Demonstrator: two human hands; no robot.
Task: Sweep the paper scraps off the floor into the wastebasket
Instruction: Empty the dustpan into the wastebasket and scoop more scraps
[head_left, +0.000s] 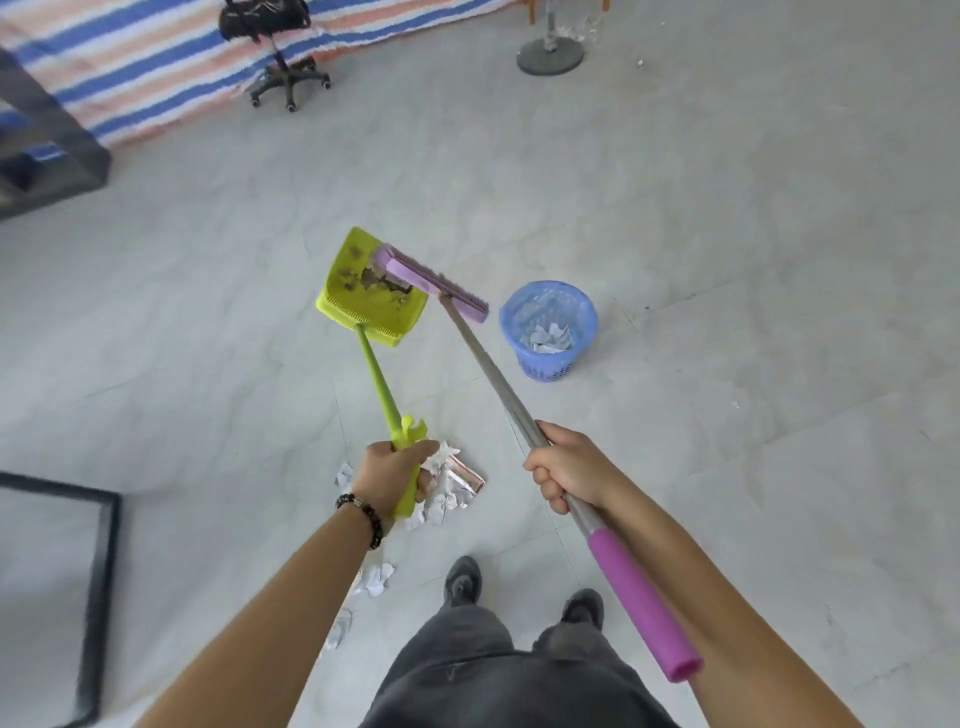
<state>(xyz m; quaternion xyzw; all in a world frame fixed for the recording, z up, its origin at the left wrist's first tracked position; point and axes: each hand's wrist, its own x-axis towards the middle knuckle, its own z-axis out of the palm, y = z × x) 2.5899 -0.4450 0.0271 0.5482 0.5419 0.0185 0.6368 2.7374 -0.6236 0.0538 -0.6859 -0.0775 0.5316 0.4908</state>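
Note:
My left hand (393, 474) grips the handle of a lime-green dustpan (371, 291), held up off the floor ahead of me, its soiled tray facing the camera. My right hand (569, 467) grips the grey shaft of a broom whose purple head (431, 283) rests against the dustpan's right edge. White paper scraps (449, 491) lie on the floor beneath my left hand, and more scraps (375, 578) lie under my left forearm. A blue plastic wastebasket (548, 328) holding paper scraps stands to the right of the broom head.
A black office chair (280, 49) stands at the back on a striped tarp (130, 78). A round fan base (550, 54) is at the back right. A dark frame (101, 587) lies at the left, a dark bench (57, 150) further back. My shoes (464, 579) are below.

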